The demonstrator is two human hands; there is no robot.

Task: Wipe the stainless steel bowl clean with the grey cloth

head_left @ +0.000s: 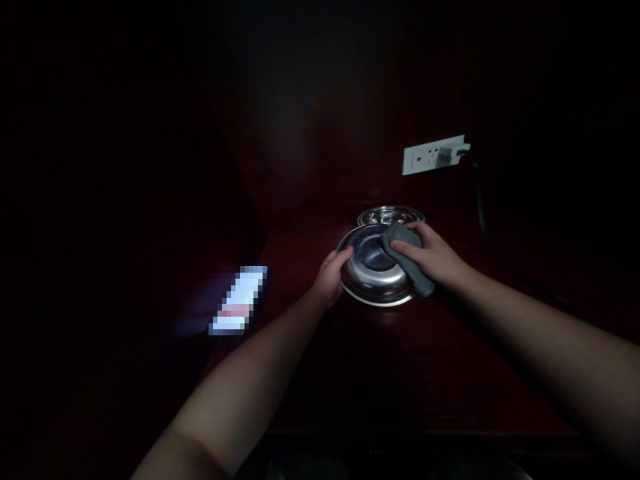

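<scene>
A shiny steel bowl (370, 283) is tilted up off the dark red wooden table (400, 373), its inside facing me. My left hand (330, 277) grips its left rim, thumb hooked over the edge. My right hand (433, 257) presses a grey-green cloth (407, 263) against the bowl's right rim and inner wall, fingers closed on the cloth. A second steel bowl (390, 215) stands just behind the first one.
A white wall socket (433, 157) with a plug and a black cable (480, 200) sits on the back wall at the right. A lit phone screen (239, 300), blurred out, lies left of the bowl. The surroundings are very dark.
</scene>
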